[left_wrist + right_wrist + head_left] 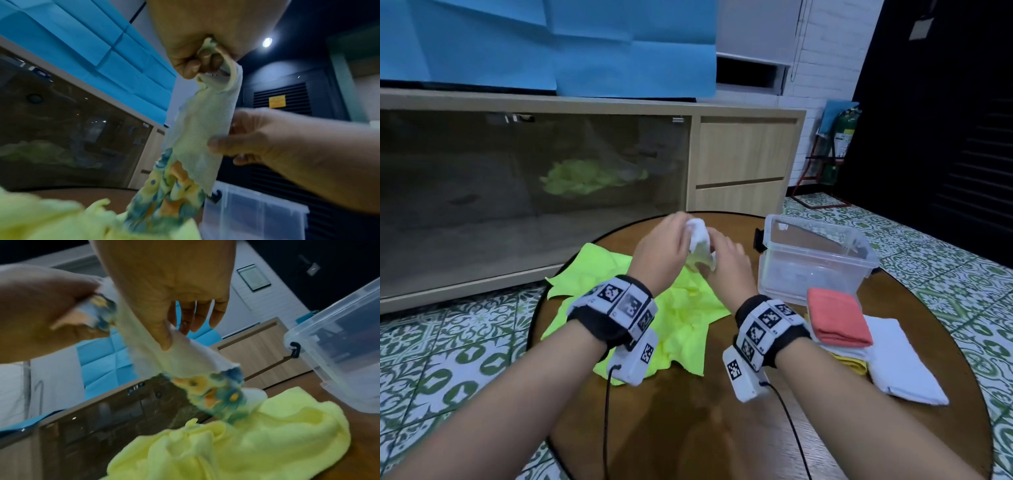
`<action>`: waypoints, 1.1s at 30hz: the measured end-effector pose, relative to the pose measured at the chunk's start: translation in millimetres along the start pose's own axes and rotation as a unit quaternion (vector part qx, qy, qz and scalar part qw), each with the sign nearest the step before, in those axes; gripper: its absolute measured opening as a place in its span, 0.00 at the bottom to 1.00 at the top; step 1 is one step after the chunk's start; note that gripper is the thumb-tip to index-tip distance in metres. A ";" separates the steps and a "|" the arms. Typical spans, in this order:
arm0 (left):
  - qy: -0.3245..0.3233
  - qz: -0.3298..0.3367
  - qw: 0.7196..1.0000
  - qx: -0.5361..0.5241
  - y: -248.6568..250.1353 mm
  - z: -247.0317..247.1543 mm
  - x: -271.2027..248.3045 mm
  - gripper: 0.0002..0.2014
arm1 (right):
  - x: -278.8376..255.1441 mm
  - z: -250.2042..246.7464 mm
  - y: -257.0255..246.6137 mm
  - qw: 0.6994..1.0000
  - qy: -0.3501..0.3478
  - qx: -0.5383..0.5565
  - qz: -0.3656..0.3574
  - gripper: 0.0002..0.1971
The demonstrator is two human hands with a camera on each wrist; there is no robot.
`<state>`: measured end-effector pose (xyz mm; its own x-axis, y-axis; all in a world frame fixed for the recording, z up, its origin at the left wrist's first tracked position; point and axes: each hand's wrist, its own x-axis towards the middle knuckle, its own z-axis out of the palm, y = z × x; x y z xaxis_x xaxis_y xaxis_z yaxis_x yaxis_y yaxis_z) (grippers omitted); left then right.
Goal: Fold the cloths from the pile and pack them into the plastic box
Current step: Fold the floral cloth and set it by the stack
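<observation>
A white cloth with a blue, yellow and orange print (698, 236) hangs over the pile of neon yellow cloths (681, 308) on the round wooden table (688, 428). My left hand (674, 233) grips its top end in a fist (193, 63). My right hand (717, 255) pinches the cloth lower down, thumb in front and fingers behind (228, 142). The printed lower end (216, 394) trails onto the yellow pile (246, 443). The clear plastic box (808, 274) stands open at the right, just past my right hand.
Folded cloths lie in front of the box: a coral one (839, 320) on top, a yellow one (854, 366) beneath, a white one (900, 363) to the right. A low cabinet with a dark glass door (534, 192) stands behind the table.
</observation>
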<state>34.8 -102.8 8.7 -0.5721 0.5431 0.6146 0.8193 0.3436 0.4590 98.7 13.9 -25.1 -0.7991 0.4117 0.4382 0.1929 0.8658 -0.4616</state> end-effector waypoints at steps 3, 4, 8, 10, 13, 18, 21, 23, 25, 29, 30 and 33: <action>0.043 0.037 0.994 -0.091 18.0 -16.8 10.3 0.15 | 3.7 -11.4 10.2 0.999 0.003 -0.045 0.012 0.15; 0.056 0.046 0.991 -0.116 23.5 -21.5 13.6 0.16 | 3.0 -13.0 15.1 0.999 0.001 -0.043 0.013 0.14; 0.120 0.071 0.982 -0.129 36.3 -32.7 28.9 0.14 | -8.4 -16.5 34.5 0.996 -0.013 0.070 0.061 0.07; 0.116 0.033 0.987 -0.108 32.8 -32.8 34.8 0.12 | -16.1 -21.4 42.2 0.984 -0.004 0.147 0.103 0.04; 0.056 -0.052 0.992 -0.103 20.5 -27.7 35.7 0.13 | -24.3 -36.1 54.4 0.973 0.037 0.199 0.114 0.04; -0.067 -0.138 0.979 -0.133 14.6 -17.9 20.5 0.26 | -23.2 -82.0 55.9 0.977 0.104 0.181 0.048 0.05; -0.151 -0.149 0.959 -0.188 30.1 -10.4 11.2 0.25 | -26.3 -105.0 42.9 0.982 0.108 0.155 -0.005 0.04; -0.249 -0.131 0.933 -0.224 44.9 -3.4 -3.4 0.19 | -32.3 -114.1 34.0 0.984 0.100 0.145 -0.029 0.04; -0.313 -0.110 0.917 -0.221 56.5 4.5 -19.9 0.24 | -38.3 -118.8 29.1 0.989 0.086 0.113 -0.044 0.06; -0.191 -0.039 0.972 -0.130 71.4 18.0 -40.5 0.40 | -45.4 -118.4 27.0 0.998 0.031 0.039 -0.050 0.08; -0.163 -0.029 0.981 -0.105 75.7 18.9 -42.5 0.38 | -47.7 -117.6 26.0 0.999 0.016 0.014 -0.050 0.08; -0.151 -0.009 0.988 -0.025 82.9 21.7 -44.3 0.34 | -54.3 -116.4 23.7 0.998 -0.003 -0.013 -0.063 0.08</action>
<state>128.9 -81.8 5.6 -0.5434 0.7440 0.3888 0.8016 0.3222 0.5037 213.0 45.2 29.9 -0.8215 0.2968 0.4868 0.1053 0.9181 -0.3821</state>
